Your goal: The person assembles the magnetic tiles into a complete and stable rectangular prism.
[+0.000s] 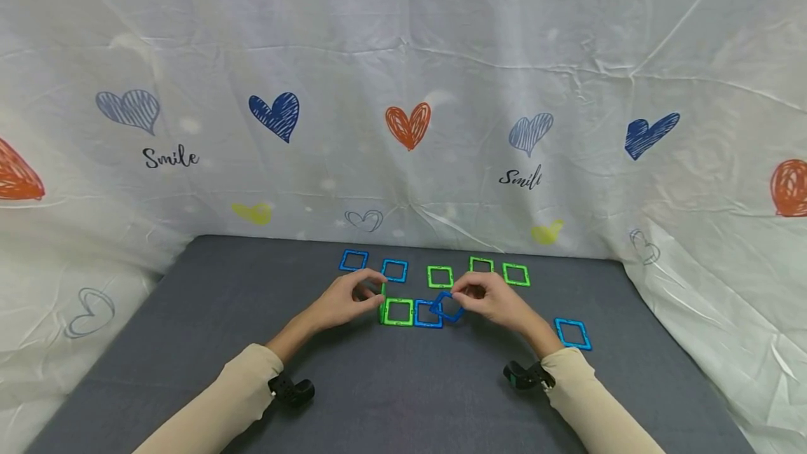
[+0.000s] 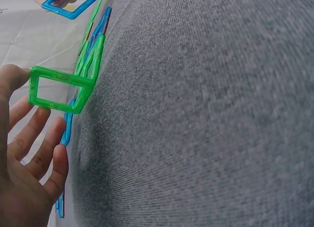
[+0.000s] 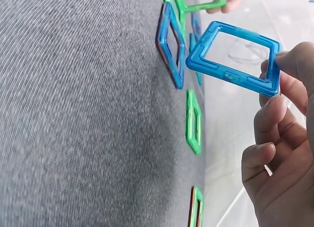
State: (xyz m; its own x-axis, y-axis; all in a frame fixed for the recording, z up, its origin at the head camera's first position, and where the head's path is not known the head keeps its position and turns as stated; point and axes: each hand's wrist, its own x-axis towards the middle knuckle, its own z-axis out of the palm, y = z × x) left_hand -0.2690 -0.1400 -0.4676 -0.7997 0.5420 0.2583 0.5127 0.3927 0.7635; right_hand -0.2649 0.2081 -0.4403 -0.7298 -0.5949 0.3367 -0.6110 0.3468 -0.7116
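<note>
Grey fabric-topped counter [image 1: 384,398], white sheet [image 1: 343,33] behind, printed hearts [image 1: 408,127], "Smile" lettering [image 1: 171,157], left hand [image 1: 345,298] pinching green frame [image 2: 61,76] upright on the counter, right hand [image 1: 494,300] pinching blue frame [image 3: 230,76] clear of it, flat frames [image 1: 517,283] nearby.

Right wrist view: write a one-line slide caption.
The right hand pinches a blue square plastic frame while green square plastic frames lie on grey fabric.

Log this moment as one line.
left hand pinches upright green square plastic frame | right hand pinches raised blue square plastic frame
</note>
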